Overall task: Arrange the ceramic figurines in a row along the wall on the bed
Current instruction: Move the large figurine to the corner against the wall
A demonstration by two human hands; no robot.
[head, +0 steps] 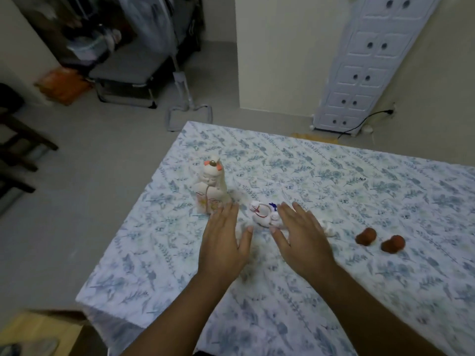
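Note:
A tall white figurine (pixel 211 186) with orange patches stands upright near the left edge of the floral-sheeted bed (pixel 321 176). A small white figurine (pixel 262 214) with red lines and a blue mark lies between my hands. Another small white figurine (pixel 329 227) shows partly behind my right hand. Two brown figurines (pixel 366 236) (pixel 393 244) sit to the right. My left hand (pixel 223 240) is flat and open, fingertips close to the tall figurine's base. My right hand (pixel 300 235) is open too, just right of the small white figurine. Neither hand holds anything.
The bed's corner points toward a grey floor (pixel 102 176). A white panelled cabinet (pixel 365 65) leans by the far wall with a black cable (pixel 359 124) beside it. A grey folding chair (pixel 128 78), a metal stand (pixel 187 109) and a cardboard box (pixel 38 332) are on the left.

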